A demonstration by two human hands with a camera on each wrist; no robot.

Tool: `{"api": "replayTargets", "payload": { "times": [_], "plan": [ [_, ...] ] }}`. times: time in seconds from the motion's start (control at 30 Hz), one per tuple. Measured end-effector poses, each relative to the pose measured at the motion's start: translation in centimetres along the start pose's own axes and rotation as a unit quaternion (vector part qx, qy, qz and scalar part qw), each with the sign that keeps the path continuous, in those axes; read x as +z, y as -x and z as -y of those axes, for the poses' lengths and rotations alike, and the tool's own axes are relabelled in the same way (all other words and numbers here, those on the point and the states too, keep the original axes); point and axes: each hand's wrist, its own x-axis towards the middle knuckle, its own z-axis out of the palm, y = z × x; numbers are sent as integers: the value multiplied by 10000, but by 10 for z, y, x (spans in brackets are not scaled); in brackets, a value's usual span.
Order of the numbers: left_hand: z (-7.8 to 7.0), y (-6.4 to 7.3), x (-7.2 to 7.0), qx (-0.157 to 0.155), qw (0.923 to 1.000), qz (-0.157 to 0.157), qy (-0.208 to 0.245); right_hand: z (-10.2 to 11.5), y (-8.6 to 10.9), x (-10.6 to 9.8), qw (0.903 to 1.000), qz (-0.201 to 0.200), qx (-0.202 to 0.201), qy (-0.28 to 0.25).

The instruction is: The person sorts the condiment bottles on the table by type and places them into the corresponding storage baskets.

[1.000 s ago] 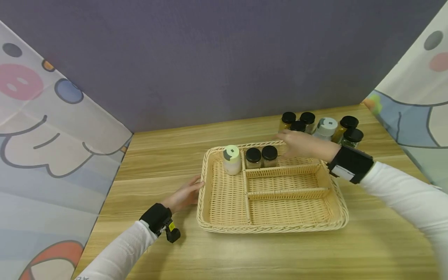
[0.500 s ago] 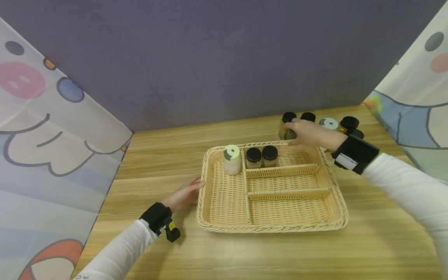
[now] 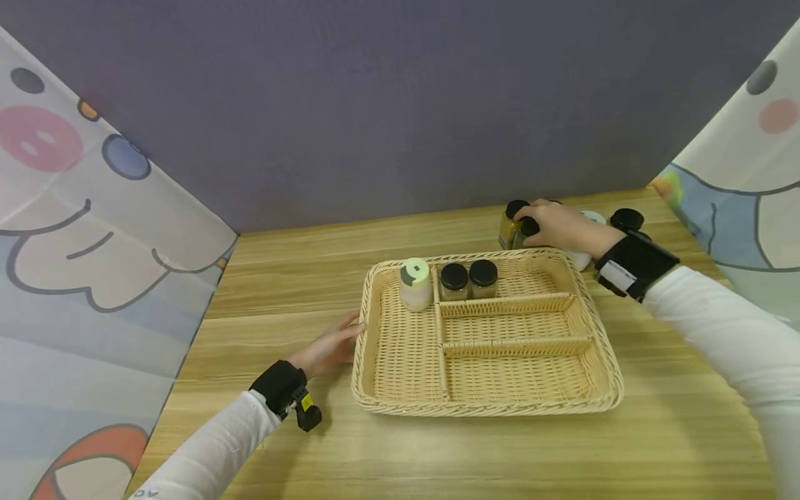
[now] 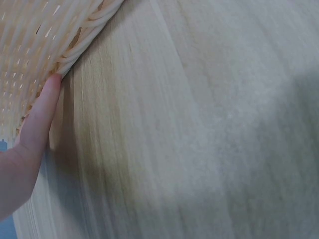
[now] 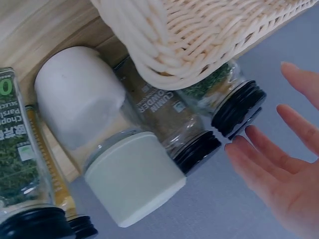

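Observation:
My left hand (image 3: 328,351) rests at the left side of the wicker basket (image 3: 357,361); in the left wrist view a straight finger (image 4: 44,112) touches the woven rim. Behind the basket's back edge, my right hand (image 3: 558,226) reaches over a black-lidded spice jar (image 3: 529,226). The right wrist view shows its fingers spread beside a jar of green herbs (image 5: 238,107), fingertips close to the black lid, palm bare. A yellow-filled jar (image 3: 510,229) stands just left of these fingers. Inside the basket are a white jar with a pale green lid (image 3: 415,286) and two black-lidded jars (image 3: 454,280).
Next to the herb jar are a cumin powder jar (image 5: 159,107), a white bottle with a pale lid (image 5: 134,174) and a parsley jar (image 5: 22,149). Dividers (image 3: 515,345) split the basket. A grey panel (image 3: 400,111) closes the table's back; printed cloth (image 3: 94,278) hangs at the sides.
My right hand has moved back and right from over the basket's rear compartment to the jars behind it. The left hand and basket have stayed in place.

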Motion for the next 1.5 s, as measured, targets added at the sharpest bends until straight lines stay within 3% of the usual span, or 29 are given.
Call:
{"api": "replayTargets", "payload": {
  "times": [0.33,0.87,1.5],
  "plan": [
    [1,-1,1,6,10000,-25,62,-7,-3,3,9998,54,159,-143],
    [3,-2,0,-9,10000,-11,46,-13,-11,20,9996,-13,207,170],
    [3,-3,-1,47,10000,-14,68,-10,-15,18,9991,220,79,361]
  ]
}}
